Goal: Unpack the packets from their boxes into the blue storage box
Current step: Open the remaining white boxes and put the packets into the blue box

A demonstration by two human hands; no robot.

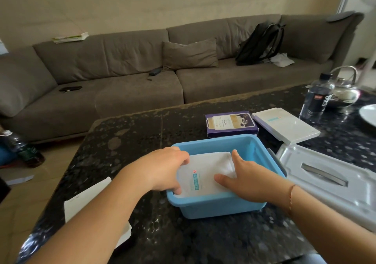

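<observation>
I see both hands inside the blue box [252,143]. Left hand [162,168] grips the white packets [203,174] at their left edge; right hand [248,180] presses flat on top, fingers straight.

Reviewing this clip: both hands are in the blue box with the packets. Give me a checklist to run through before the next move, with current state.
1. White packets inside the blue storage box: ok.
2. Packets lying flat: cannot tell; hands cover both ends.
3. Left hand grip released: not ok, fingers curl over the packets' edge.
4. Right hand free to lift: ok, fingers lie straight on the packets.
5. Next box within sight: ok, purple box and white box sit behind the blue box.
6. Grey lid clear of the box: ok.
</observation>
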